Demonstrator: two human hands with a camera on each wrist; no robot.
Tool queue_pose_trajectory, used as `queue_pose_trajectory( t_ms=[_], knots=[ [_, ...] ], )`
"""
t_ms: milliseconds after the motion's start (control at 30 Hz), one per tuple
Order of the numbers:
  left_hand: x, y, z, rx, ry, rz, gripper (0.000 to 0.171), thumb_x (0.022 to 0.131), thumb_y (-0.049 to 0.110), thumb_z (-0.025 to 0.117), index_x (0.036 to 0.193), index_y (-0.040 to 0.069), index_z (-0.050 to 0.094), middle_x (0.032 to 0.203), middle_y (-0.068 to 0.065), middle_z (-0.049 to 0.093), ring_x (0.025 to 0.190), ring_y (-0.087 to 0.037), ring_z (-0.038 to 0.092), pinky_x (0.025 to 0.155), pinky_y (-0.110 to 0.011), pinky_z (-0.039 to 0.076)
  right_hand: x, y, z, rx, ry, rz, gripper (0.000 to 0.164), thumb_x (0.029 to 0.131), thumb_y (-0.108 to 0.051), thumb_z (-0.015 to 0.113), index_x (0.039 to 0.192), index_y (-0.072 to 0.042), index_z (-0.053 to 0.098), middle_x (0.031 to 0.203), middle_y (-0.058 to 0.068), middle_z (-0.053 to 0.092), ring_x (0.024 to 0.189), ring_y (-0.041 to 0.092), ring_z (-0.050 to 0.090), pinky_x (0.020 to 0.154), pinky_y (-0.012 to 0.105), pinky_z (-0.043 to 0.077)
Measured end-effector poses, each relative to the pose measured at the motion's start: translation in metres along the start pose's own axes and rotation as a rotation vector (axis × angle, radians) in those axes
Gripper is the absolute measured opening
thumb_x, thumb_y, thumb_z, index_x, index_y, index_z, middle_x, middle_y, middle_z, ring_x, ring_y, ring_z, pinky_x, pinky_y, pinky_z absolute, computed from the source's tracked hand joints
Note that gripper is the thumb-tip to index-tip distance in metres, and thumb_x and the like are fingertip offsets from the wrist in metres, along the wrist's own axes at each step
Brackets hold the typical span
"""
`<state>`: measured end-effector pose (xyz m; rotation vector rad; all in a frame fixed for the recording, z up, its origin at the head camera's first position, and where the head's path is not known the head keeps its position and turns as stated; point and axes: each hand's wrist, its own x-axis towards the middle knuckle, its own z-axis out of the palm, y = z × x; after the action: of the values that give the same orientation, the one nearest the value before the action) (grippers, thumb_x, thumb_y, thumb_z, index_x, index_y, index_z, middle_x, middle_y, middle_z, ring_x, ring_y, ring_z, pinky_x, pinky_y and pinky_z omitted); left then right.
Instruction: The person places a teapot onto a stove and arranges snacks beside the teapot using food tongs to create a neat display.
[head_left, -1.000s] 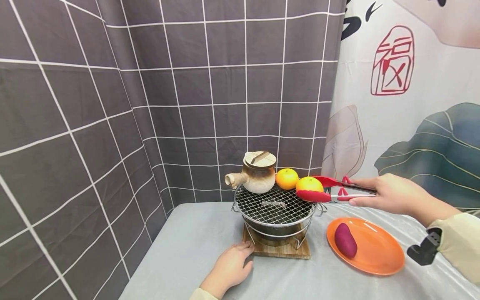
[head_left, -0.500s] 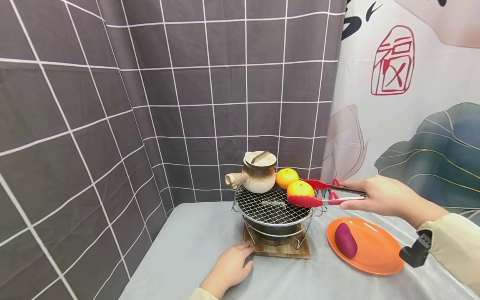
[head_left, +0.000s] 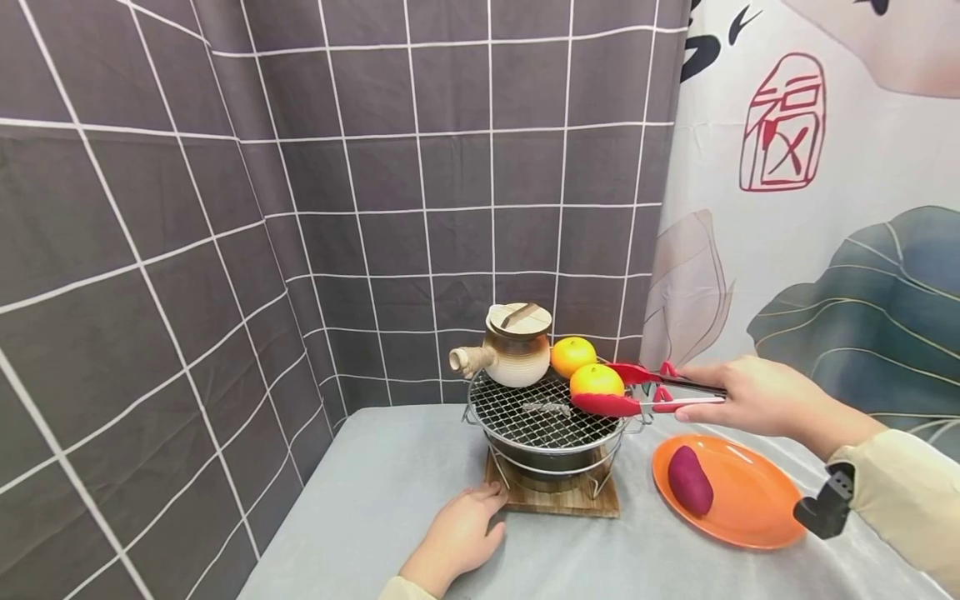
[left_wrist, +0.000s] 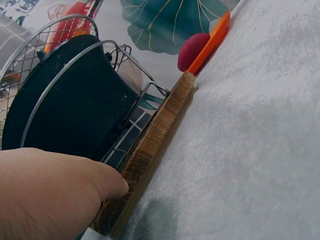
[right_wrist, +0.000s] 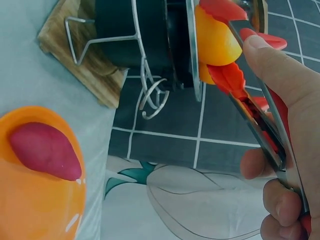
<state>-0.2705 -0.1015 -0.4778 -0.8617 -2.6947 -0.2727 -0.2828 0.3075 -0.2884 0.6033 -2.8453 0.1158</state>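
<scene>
My right hand (head_left: pixel 772 396) grips a pair of red-tipped metal tongs (head_left: pixel 660 392). Between the tong tips sits an orange citrus fruit (head_left: pixel 597 379), right at the grill mesh (head_left: pixel 540 425). A second citrus fruit (head_left: pixel 573 357) rests behind it on the mesh, beside a small clay pot (head_left: pixel 519 358) with a lid and side handle. My left hand (head_left: pixel 461 533) rests at the front left corner of the wooden board (head_left: pixel 562 500) under the stove; in the left wrist view its thumb (left_wrist: pixel 112 185) lies against the board's edge.
An orange plate (head_left: pixel 757 508) with a purple sweet potato (head_left: pixel 690 481) on it stands right of the stove. A small grey piece (head_left: pixel 546 408) lies on the mesh. Wire handles (head_left: pixel 637 419) stick out from the grill's side. A grey tiled-pattern curtain (head_left: pixel 450 167) hangs behind.
My right hand has brought the tongs and the citrus fruit leftward and slightly down, further over the mesh. My left hand has stayed put.
</scene>
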Motion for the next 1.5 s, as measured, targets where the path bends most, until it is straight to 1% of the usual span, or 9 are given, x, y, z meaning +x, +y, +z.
queue_pose_trajectory(
  t_ms=[100, 300, 467, 600, 767, 933, 1200, 1333, 1500],
  knots=[
    [0.0002, -0.0001, -0.0001, -0.002, -0.005, 0.005, 0.038, 0.091, 0.024, 0.068, 0.124, 0.007, 0.071, 0.131, -0.010, 0.068, 0.124, -0.023, 0.062, 0.104, -0.042, 0.050, 0.0001, 0.0001, 0.0009, -0.002, -0.009, 0.008, 0.085, 0.080, -0.074, 0.066, 0.138, -0.012, 0.064, 0.093, 0.000, 0.075, 0.076, 0.015, 0.066, 0.058, 0.038, 0.055],
    [0.0002, 0.0001, 0.0006, 0.000, 0.011, 0.001, 0.038, 0.090, 0.024, 0.068, 0.124, 0.007, 0.072, 0.130, -0.010, 0.068, 0.123, -0.023, 0.063, 0.103, -0.043, 0.051, 0.0005, 0.0009, 0.0011, -0.016, 0.009, 0.003, 0.085, 0.080, -0.075, 0.066, 0.137, -0.012, 0.065, 0.087, -0.004, 0.073, 0.074, 0.015, 0.065, 0.057, 0.037, 0.054],
    [0.0002, 0.0000, 0.0014, 0.008, 0.014, 0.006, 0.038, 0.090, 0.025, 0.068, 0.124, 0.007, 0.071, 0.131, -0.010, 0.068, 0.123, -0.023, 0.063, 0.103, -0.044, 0.051, 0.0008, 0.0000, 0.0013, -0.021, 0.005, 0.011, 0.086, 0.079, -0.076, 0.066, 0.137, -0.012, 0.065, 0.089, -0.002, 0.073, 0.074, 0.015, 0.065, 0.055, 0.036, 0.053],
    [-0.0002, 0.0004, 0.0015, 0.002, 0.011, 0.004, 0.039, 0.090, 0.024, 0.068, 0.125, 0.007, 0.071, 0.131, -0.010, 0.067, 0.123, -0.023, 0.063, 0.103, -0.045, 0.051, 0.0012, -0.0009, 0.0011, -0.025, 0.003, 0.017, 0.088, 0.079, -0.076, 0.066, 0.137, -0.011, 0.065, 0.088, -0.002, 0.073, 0.073, 0.015, 0.064, 0.054, 0.034, 0.051],
    [0.0007, 0.0000, 0.0021, -0.003, 0.005, 0.002, 0.038, 0.091, 0.024, 0.068, 0.125, 0.007, 0.071, 0.131, -0.010, 0.067, 0.124, -0.023, 0.063, 0.103, -0.046, 0.051, 0.0008, -0.0019, 0.0001, -0.032, 0.009, 0.021, 0.089, 0.078, -0.077, 0.065, 0.137, -0.011, 0.065, 0.090, 0.000, 0.074, 0.074, 0.017, 0.065, 0.054, 0.035, 0.052],
    [0.0016, -0.0006, 0.0025, -0.009, -0.001, 0.006, 0.038, 0.091, 0.024, 0.068, 0.125, 0.007, 0.071, 0.131, -0.010, 0.068, 0.124, -0.023, 0.063, 0.103, -0.046, 0.051, -0.0001, -0.0033, -0.0029, -0.040, 0.014, 0.033, 0.089, 0.077, -0.078, 0.066, 0.137, -0.012, 0.064, 0.084, -0.002, 0.072, 0.074, 0.018, 0.066, 0.053, 0.036, 0.051],
    [0.0009, -0.0016, 0.0036, -0.005, 0.008, 0.013, 0.038, 0.091, 0.023, 0.067, 0.125, 0.006, 0.071, 0.131, -0.010, 0.068, 0.124, -0.023, 0.063, 0.103, -0.045, 0.051, -0.0029, -0.0023, -0.0062, -0.049, 0.029, 0.023, 0.088, 0.078, -0.076, 0.067, 0.138, -0.012, 0.064, 0.069, -0.012, 0.062, 0.069, 0.014, 0.062, 0.053, 0.034, 0.048],
    [0.0003, -0.0018, 0.0039, 0.002, 0.012, 0.015, 0.037, 0.091, 0.023, 0.067, 0.124, 0.006, 0.071, 0.130, -0.010, 0.068, 0.124, -0.023, 0.063, 0.104, -0.045, 0.050, -0.0044, -0.0019, -0.0070, -0.052, 0.034, 0.028, 0.088, 0.078, -0.075, 0.067, 0.139, -0.012, 0.063, 0.066, -0.012, 0.058, 0.066, 0.012, 0.059, 0.052, 0.032, 0.046],
    [-0.0004, -0.0017, 0.0044, 0.007, 0.009, 0.011, 0.038, 0.091, 0.023, 0.067, 0.125, 0.007, 0.071, 0.131, -0.010, 0.068, 0.124, -0.022, 0.063, 0.104, -0.045, 0.050, -0.0063, -0.0025, -0.0081, -0.037, 0.007, 0.053, 0.091, 0.079, -0.075, 0.066, 0.143, -0.011, 0.059, 0.059, -0.009, 0.049, 0.058, 0.010, 0.048, 0.048, 0.028, 0.042]
  ],
)
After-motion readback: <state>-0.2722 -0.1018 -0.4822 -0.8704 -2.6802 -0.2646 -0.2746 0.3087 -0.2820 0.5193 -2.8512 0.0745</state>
